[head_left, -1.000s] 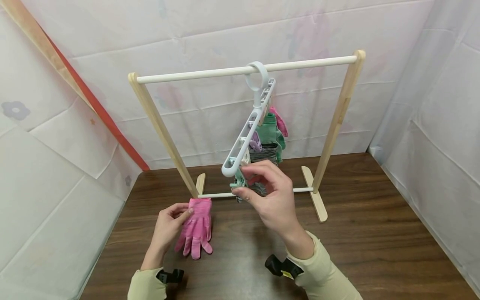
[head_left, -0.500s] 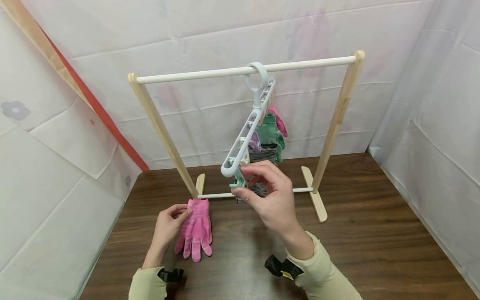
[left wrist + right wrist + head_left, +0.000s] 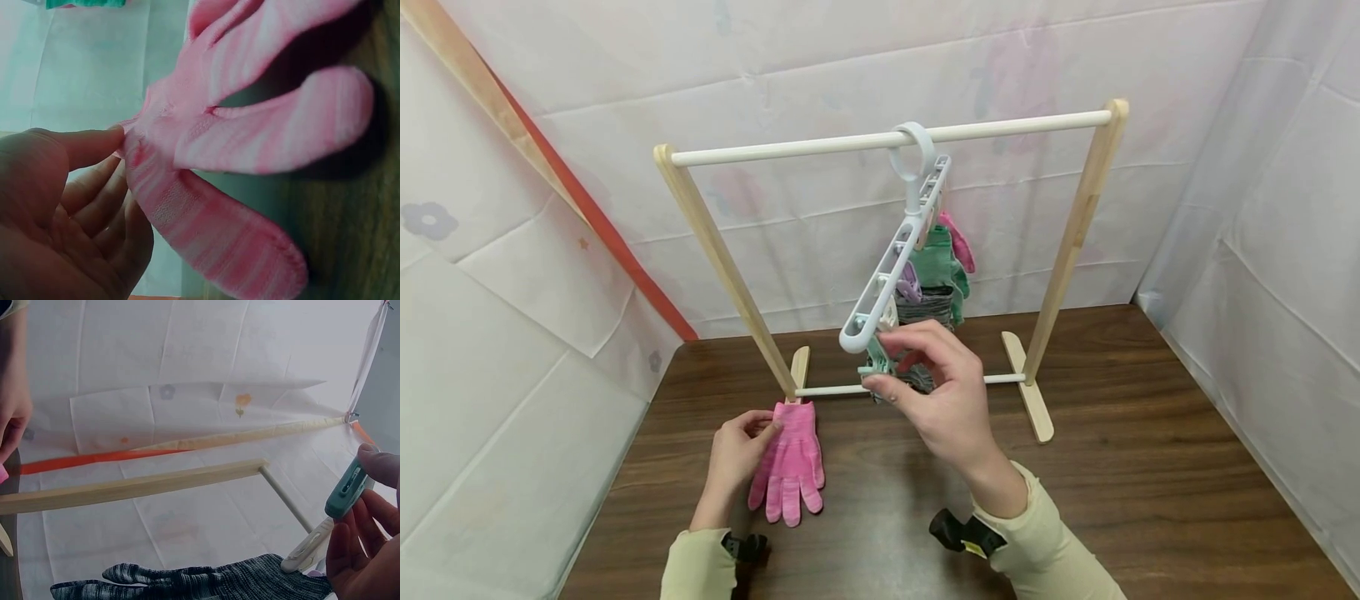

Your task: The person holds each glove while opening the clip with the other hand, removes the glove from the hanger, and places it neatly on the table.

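My left hand (image 3: pixel 737 454) pinches the cuff edge of a pink knit glove (image 3: pixel 792 467) between thumb and fingers, low over the table at the left. In the left wrist view the pink glove (image 3: pixel 200 125) hangs with its fingers toward the wood. My right hand (image 3: pixel 943 392) pinches a green clothespin (image 3: pixel 877 358) at the near end of a pale blue clip hanger (image 3: pixel 887 279). The right wrist view shows this green clothespin (image 3: pixel 347 487) beside a white clothespin (image 3: pixel 306 547), which holds a dark grey glove (image 3: pixel 231 581).
The hanger's ring hooks over the white top bar (image 3: pixel 1015 128) of a wooden rack (image 3: pixel 1093 196). Farther back on the hanger are a purple clothespin (image 3: pixel 909 283), a green glove (image 3: pixel 934 258) and a pink glove (image 3: pixel 958 246). White cloth walls (image 3: pixel 820 75) surround the brown table (image 3: pixel 1120 467).
My left hand has moved the pink glove slightly left and toward me, and the glove turned more front-on. My right hand stays at the green clothespin.
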